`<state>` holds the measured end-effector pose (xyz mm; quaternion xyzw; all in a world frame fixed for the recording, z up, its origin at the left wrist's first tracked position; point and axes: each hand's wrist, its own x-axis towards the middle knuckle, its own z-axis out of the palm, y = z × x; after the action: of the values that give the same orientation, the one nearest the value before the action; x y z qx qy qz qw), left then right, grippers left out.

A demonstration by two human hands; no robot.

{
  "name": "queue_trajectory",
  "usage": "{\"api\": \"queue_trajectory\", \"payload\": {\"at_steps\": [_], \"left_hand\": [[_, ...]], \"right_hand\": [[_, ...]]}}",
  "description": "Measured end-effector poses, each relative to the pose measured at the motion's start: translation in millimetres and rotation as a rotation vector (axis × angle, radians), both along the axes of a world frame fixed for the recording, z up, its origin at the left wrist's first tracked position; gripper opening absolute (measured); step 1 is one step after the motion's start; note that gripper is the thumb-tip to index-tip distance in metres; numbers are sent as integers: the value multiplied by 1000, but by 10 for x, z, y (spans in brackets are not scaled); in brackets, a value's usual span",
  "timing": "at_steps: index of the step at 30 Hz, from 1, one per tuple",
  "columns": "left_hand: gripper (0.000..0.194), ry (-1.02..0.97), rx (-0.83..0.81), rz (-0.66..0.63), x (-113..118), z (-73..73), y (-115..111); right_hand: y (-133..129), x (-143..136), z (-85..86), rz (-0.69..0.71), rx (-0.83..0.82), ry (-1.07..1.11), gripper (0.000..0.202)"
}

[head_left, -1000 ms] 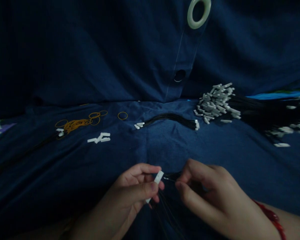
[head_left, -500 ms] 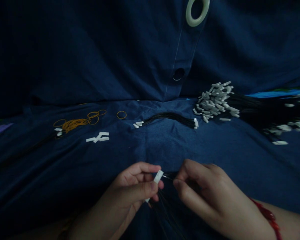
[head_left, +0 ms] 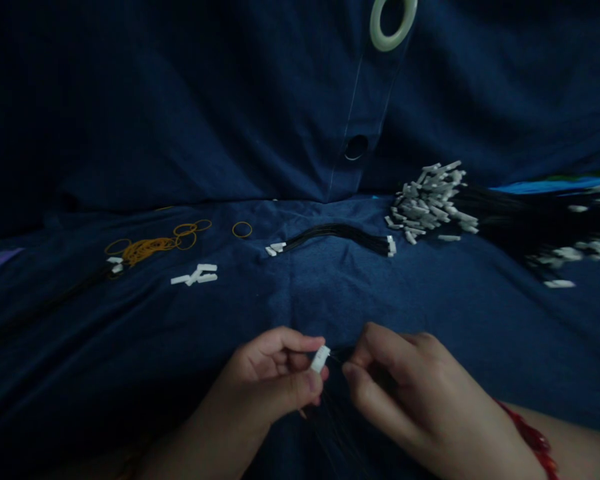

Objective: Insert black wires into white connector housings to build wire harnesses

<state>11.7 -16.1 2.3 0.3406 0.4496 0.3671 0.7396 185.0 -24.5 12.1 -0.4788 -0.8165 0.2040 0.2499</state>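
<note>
Head view, entry one: what does the left hand [head_left: 280, 380] hold?

One white connector [head_left: 321, 359], small and slim, tilted, pinched between thumb and fingers in front of the person; upper end exposed, lower part behind the thumb.

Any lettering on it?

Faint marks on the face, too small to read.

Entry two, the right hand [head_left: 410, 380]?

Thumb and forefinger closed on one fine wire [head_left: 335, 358], its end at the connector's upper end; whether it is seated, I cannot tell. Remaining fingers curled. One red bracelet [head_left: 535, 437] on the wrist.

Below the hands?

Thin black wires [head_left: 335, 427], several, dim; count not legible.

Stock on the left of the blue cloth [head_left: 280, 300]?

Orange rubber bands [head_left: 150, 249], one heap, a few loops spilling out; a single band [head_left: 242, 237] apart to its right. Loose white pieces [head_left: 195, 274], a small group, just in front of the heap.

Centre and right?

One wire bundle [head_left: 333, 230], black, arched, white ends both sides. Near it, right, a large pile of white connector ends [head_left: 430, 200] on black wires.

Backdrop?

Dark blue fabric [head_left: 205, 100], one pale ring [head_left: 375, 23] against it.
</note>
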Motion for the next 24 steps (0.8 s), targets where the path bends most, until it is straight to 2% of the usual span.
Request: {"api": "queue_trajectory", "payload": {"at_steps": [9,12,16,19,21,24], "left_hand": [[21,50,15,-93,-3,-34,18],[18,61,19,-45,11,-9,7],[16,21,12,62,7,23,20],[17,1,3,132,-19,36,61],[18,-13,-6,137,-32,39,88],[18,-20,-12,109,-36,38,105]], "right_hand": [[-23,-12,-55,36,-31,-11,14],[9,-4,-23,46,-60,-42,14],[125,113,139,125,-112,-114,9],[229,265,342,184,-66,-201,23],[257,354,479,189,6,-263,31],[154,449,569,201,15,-282,23]]}}
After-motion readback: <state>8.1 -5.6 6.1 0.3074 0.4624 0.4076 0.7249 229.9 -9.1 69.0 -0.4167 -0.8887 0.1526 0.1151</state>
